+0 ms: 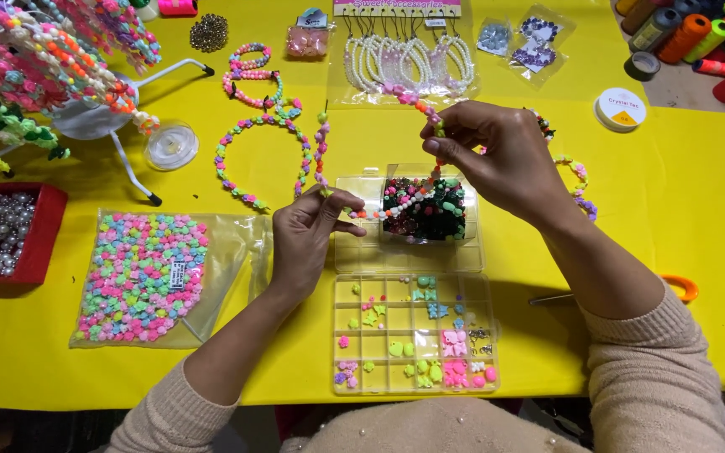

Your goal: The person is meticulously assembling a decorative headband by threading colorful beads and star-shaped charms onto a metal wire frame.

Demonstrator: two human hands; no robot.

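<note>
Both hands hold one bead strand (396, 201) taut above the middle of the yellow table (681, 201). The left hand (308, 239) pinches the near, lower end, its fingers closed on the thread just left of an open clear box of dark and green beads (425, 210). The right hand (497, 155) is raised farther and to the right, its thumb and fingertips closed on the upper end, where a few pink and green beads sit. Held slanting like this, the strand hangs over the box, so it looks as if any bead that slips would drop into it rather than roll across the table.

Just near the box lies a flat sorting tray (413, 335) with many small compartments of pink, green and blue charms, within easy reach of either hand. To the left sits a clear bag of pastel beads (140, 277), and beyond it a red tray of silver pearls (6, 235) at the table's left edge. Finished bracelets (262, 138) lie spread on the far side, with a thread spool (171, 144) and a white stand (94, 117) hung with more strands.

Open yellow surface remains to the right of the box, up to orange-handled scissors (681, 287) partly hidden by the right forearm. The sorting tray sits close to the near table edge, leaving little room there.
</note>
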